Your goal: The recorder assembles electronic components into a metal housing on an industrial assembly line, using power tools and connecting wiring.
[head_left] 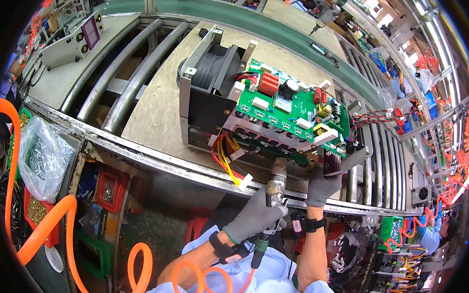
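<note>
In my gloved left hand [256,216] is an air screwdriver [277,181], gripped round its body with its nose pointing at the lower front of an open electronic unit. My gloved right hand [322,188] is at the unit's lower right front, fingers drawn together by a dark finned part. Whatever those fingertips hold is hidden. The unit carries a green circuit board [299,105] on top and a black fan [212,67] at its left end between metal brackets. Yellow, red and black wires with a white connector [245,182] hang from its front.
The unit rests on a wooden board [154,119] over a roller conveyor [135,76]. An orange coiled hose [68,233] loops at lower left. Near it are a plastic bag of screws [45,156] and a red bin [109,191]. Another metal unit [71,42] stands far left.
</note>
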Available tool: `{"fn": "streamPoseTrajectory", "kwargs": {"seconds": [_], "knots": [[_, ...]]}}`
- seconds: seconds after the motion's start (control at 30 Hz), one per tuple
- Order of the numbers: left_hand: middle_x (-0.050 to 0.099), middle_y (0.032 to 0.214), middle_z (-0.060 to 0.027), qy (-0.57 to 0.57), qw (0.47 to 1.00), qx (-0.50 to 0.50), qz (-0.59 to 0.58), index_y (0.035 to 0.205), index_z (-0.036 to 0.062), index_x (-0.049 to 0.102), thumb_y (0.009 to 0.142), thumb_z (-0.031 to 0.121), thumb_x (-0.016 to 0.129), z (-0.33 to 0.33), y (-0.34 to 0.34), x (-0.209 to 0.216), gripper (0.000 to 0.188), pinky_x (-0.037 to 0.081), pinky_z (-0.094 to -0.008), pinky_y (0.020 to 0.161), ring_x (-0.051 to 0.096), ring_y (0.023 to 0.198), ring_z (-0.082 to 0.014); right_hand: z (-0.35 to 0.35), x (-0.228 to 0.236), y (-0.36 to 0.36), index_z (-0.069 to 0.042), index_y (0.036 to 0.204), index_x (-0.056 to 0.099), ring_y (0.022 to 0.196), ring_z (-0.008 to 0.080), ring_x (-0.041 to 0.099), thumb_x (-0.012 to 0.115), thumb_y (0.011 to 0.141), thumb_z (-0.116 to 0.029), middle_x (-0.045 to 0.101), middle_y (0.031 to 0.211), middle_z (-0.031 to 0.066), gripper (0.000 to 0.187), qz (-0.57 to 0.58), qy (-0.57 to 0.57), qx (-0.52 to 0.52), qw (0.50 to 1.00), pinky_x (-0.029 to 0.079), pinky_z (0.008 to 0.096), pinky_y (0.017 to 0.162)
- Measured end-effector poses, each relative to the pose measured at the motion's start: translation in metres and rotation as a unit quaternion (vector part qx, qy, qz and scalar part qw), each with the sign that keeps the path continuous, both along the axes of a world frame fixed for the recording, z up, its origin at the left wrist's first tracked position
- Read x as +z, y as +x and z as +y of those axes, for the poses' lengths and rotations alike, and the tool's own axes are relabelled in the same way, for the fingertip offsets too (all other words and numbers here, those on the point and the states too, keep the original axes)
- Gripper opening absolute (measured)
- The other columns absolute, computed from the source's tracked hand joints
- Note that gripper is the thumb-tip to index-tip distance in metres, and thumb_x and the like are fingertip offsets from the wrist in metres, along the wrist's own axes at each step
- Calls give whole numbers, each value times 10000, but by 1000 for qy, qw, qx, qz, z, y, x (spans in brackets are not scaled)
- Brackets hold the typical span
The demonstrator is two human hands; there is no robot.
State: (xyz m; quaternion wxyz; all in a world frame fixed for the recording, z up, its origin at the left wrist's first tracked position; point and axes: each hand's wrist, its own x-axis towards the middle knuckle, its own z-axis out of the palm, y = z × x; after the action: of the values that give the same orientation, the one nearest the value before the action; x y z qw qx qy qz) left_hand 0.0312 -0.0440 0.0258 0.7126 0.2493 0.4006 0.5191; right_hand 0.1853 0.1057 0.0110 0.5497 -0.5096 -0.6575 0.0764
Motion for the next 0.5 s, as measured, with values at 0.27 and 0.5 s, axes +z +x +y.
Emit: {"fn": "streamPoseTrajectory", "kwargs": {"seconds": [0.27,0.5], "knots": [[630,798,-84,7,1000,6,-10,1081,11,460,843,57,643,3,7,-5,304,538,-273,521,681,622,-156,-4,5,-6,13,1027,645,768,158,671,731,796,-78,693,853,65,263,71,-47,16,996,514,310,682],[626,753,-62,13,1000,-6,-14,1068,25,461,860,106,661,8,6,-5,300,492,-242,484,661,592,-143,5,-7,2,19,1037,640,787,165,667,741,785,-84,691,883,80,291,68,-32,11,997,516,314,713]]}}
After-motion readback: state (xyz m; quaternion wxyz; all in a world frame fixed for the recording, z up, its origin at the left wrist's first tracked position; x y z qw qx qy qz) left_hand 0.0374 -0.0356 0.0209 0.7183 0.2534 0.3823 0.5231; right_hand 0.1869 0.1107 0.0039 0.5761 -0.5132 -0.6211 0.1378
